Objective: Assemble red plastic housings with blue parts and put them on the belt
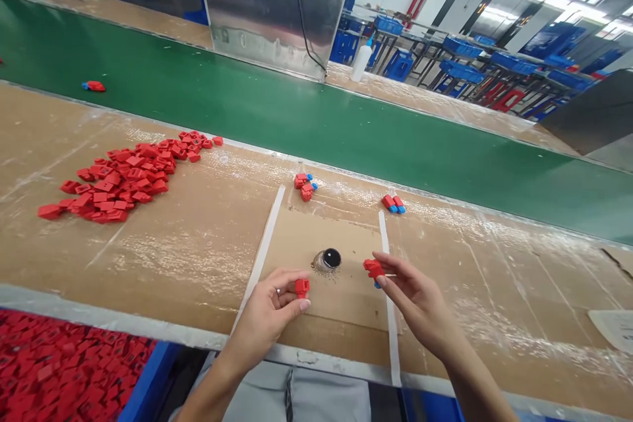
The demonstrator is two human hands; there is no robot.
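My left hand pinches a small red plastic connector part between thumb and fingers. My right hand holds a red-and-blue plastic part by its end between fingertips. Between the hands, a round metal pot with a black top stands on a cardboard sheet. Beyond it lie small assembled red-and-blue parts and another pair. A heap of loose red parts spreads across the brown bench surface to the left.
A green conveyor belt runs behind the bench, carrying a red-and-blue part. A bin of red parts sits low at the front left. A white squeeze bottle stands beyond the belt, near a metal panel.
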